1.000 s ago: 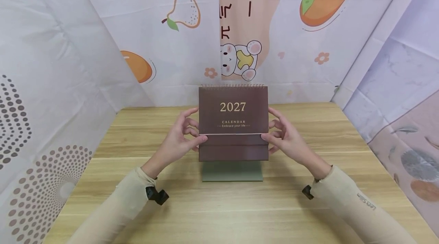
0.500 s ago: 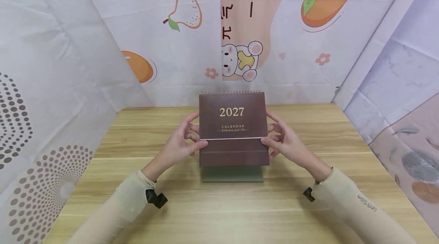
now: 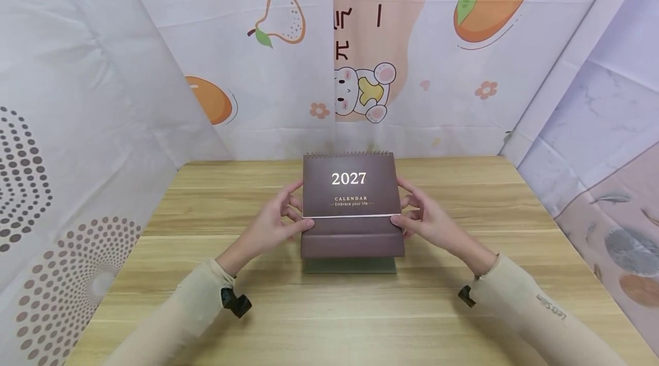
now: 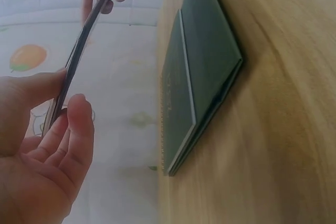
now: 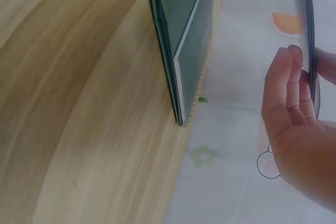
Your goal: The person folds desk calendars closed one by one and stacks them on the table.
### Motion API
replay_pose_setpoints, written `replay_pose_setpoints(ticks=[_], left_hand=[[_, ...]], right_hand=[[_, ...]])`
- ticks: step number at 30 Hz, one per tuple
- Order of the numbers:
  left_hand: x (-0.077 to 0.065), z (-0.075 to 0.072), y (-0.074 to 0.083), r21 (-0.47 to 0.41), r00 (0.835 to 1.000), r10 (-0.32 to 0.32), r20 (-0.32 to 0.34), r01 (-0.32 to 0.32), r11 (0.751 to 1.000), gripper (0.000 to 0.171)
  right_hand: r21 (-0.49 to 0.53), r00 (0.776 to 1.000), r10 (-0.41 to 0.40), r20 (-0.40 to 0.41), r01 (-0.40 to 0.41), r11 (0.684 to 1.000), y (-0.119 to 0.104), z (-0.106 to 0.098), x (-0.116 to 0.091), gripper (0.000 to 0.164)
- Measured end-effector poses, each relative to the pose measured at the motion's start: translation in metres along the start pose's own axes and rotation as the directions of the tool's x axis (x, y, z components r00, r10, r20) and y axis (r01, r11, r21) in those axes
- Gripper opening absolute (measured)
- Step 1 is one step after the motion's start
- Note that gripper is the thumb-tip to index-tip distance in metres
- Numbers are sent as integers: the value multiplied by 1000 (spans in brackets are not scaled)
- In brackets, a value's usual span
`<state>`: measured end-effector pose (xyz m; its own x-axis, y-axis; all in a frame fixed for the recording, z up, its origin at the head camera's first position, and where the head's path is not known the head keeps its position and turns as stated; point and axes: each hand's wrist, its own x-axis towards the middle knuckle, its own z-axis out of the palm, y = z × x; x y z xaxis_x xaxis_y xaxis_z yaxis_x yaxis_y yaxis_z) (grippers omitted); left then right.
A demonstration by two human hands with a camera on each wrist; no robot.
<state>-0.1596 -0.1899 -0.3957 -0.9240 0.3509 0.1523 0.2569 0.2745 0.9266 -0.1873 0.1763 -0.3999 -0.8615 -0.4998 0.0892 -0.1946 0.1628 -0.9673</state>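
A brown 2027 spiral-bound desk calendar (image 3: pixel 354 226) hangs above the table, tilted back with its cover up, in the head view. At its left edge my left hand (image 3: pixel 272 223) grips it, thumb on the front and fingers behind. The right hand (image 3: pixel 432 222) pinches the opposite edge the same way. Below lies a green calendar (image 4: pixel 205 51) of similar build, flat on the tabletop; only its front strip shows in the head view. Both wrist views show a gap between the brown calendar and the green calendar (image 5: pixel 184 19).
The wood-grain table (image 3: pixel 340 320) reaches back to a white curtain (image 3: pixel 247 91) printed with fruit and a cartoon animal. More patterned cloth hangs at the left and right sides. A small black device (image 3: pixel 235 301) sits at the left wrist.
Both hands have lowered the brown calendar toward the green one, and its top edge leans farther back. Less of the green calendar shows in front. The grip stays the same.
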Motion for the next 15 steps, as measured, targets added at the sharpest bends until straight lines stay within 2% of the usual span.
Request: replay_pose_setpoints(ticks=[7, 15], left_hand=[[-1, 2, -8, 33, 999, -16, 41, 14, 999, 92], [-2, 3, -15, 74, 994, -80, 72, 74, 995, 87]], right_hand=[[-38, 998, 57, 19, -57, 998, 6, 0, 0, 87], [-23, 988, 145, 58, -144, 989, 13, 2, -1, 92]])
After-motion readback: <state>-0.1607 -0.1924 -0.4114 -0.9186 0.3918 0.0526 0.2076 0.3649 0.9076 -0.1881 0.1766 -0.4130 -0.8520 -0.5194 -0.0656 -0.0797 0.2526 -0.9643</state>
